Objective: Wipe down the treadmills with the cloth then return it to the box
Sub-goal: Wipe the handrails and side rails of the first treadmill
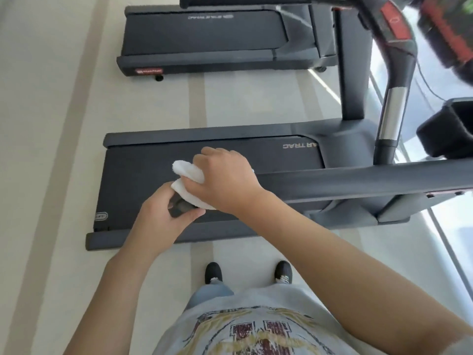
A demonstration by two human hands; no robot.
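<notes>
Mid-wipe: your right hand [225, 175] grips the cloth [188, 172] around the near treadmill's handrail [358, 180], left hand [163, 213] pinches its end; far treadmill [204, 39] and box return remain.

The small white terry cloth [188, 172] is bunched and folded in my right hand [225, 180], wrapped over the rear end of the near treadmill's dark padded handrail [358, 179]. My left hand [163, 216] pinches the rail's end cap just beside the cloth. The near dark grey treadmill [143, 175] lies crosswise before me, belt flat, its upright and console to my right; lettering on the side rail reads partly "AR TRAC". The second dark grey treadmill [204, 37] stands parallel beyond it, well apart, with a red label at its rear end.
</notes>
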